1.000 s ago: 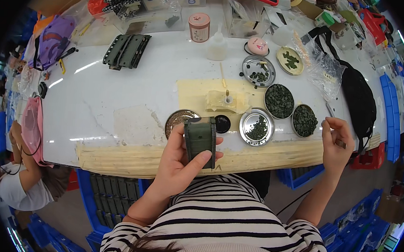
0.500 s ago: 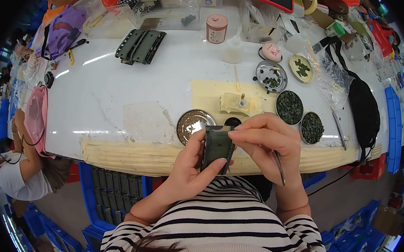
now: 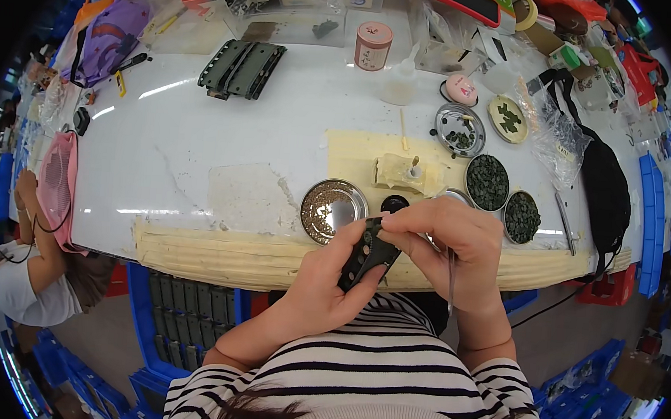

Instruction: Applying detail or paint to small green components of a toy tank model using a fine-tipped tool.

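Lower centre: left hand (image 3: 323, 275) grips the perforated dark part (image 3: 367, 252); right hand (image 3: 450, 245) pinches its top, tweezers (image 3: 451, 276) tucked; next needs steady alignment.

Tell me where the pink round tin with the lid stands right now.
In the head view, the pink round tin stands at the far edge of the white table, right of the dark green slotted blocks and left of a translucent bottle.
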The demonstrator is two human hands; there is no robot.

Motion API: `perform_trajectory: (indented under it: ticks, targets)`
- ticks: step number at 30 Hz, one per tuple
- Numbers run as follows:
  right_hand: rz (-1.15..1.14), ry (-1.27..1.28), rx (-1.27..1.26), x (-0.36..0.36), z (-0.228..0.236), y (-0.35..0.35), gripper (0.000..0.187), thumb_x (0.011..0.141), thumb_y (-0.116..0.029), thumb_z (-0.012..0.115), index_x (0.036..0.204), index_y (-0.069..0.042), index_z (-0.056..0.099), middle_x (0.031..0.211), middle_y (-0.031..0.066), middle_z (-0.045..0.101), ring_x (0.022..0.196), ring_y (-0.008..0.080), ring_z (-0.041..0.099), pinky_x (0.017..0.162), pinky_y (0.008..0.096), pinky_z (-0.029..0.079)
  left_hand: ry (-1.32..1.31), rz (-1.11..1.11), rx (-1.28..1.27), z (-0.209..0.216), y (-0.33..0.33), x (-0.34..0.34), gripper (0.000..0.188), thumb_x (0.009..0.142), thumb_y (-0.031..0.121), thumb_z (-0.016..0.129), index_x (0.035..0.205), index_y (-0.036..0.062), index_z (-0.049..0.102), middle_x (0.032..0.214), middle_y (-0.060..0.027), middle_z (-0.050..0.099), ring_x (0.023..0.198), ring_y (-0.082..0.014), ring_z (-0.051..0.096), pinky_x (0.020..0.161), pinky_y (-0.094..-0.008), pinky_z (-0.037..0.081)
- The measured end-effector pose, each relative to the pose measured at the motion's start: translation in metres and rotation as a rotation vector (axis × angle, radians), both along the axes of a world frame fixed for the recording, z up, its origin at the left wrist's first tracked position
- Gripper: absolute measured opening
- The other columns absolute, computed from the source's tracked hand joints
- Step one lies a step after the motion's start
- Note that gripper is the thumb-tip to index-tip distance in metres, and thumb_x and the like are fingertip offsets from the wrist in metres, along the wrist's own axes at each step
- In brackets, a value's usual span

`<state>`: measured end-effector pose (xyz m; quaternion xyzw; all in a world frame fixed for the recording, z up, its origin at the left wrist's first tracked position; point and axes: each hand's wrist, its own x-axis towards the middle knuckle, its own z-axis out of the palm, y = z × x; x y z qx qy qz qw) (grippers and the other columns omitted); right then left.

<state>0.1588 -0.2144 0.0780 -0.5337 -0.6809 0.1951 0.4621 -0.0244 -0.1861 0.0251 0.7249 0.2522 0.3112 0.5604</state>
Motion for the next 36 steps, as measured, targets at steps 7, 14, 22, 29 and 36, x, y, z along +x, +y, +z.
perform_trajectory:
  ticks: [7,14,22,29,36]
  targets:
    - [0.002,-0.179,0.111,-0.002,-0.001,0.003,0.024,0.069,-0.001,0.069,0.093,-0.003,0.064,0.080,0.0084,0.061,0.064,0.0235,0.058,0.056,0.0324,0.046,0.039,0.047,0.095,0.004,0.000,0.002,0.059,0.082,-0.002,0.061,0.136,-0.0037,0.040,0.118,-0.0206,0.060,0.090,-0.0300,0.066,0.075,-0.0309,0.051]
    - [-0.017,-0.343,0.177,-0.003,0.000,0.000,0.032,0.066,-0.001,0.067,0.097,-0.002,0.062,0.082,0.0087,0.060,0.066,0.0234,0.057,0.059,0.0326,0.045,0.065,0.054,0.150,0.007,0.001,0.003,0.063,0.080,-0.004,0.060,0.139,-0.0049,0.038,0.124,-0.0219,0.057,0.093,-0.0319,0.066,0.077,-0.0317,0.052]
    - [0.005,-0.448,0.190,-0.004,0.003,-0.002,0.036,0.064,-0.004,0.067,0.099,0.002,0.061,0.083,0.0101,0.059,0.068,0.0237,0.058,0.061,0.0323,0.046,0.031,0.082,0.226,0.006,0.003,0.005,0.065,0.080,-0.006,0.059,0.141,-0.0034,0.035,0.090,-0.0135,0.063,0.070,-0.0174,0.062,0.063,-0.0234,0.047]
    - [-0.078,-0.491,0.254,-0.013,0.003,-0.001,0.026,0.066,0.005,0.071,0.091,0.001,0.063,0.081,0.0102,0.062,0.067,0.0254,0.060,0.057,0.0325,0.046,0.060,0.081,0.227,0.005,0.002,0.004,0.069,0.077,-0.007,0.060,0.141,-0.0031,0.035,0.104,-0.0227,0.060,0.076,-0.0326,0.063,0.066,-0.0343,0.051]
    - [0.028,-0.485,0.229,-0.008,-0.002,-0.006,0.040,0.062,-0.003,0.064,0.102,0.006,0.061,0.088,0.0133,0.061,0.073,0.0232,0.062,0.063,0.0324,0.047,0.051,0.099,0.272,0.006,0.003,0.003,0.073,0.076,-0.007,0.060,0.143,-0.0024,0.032,0.099,-0.0211,0.060,0.073,-0.0327,0.062,0.063,-0.0351,0.051]
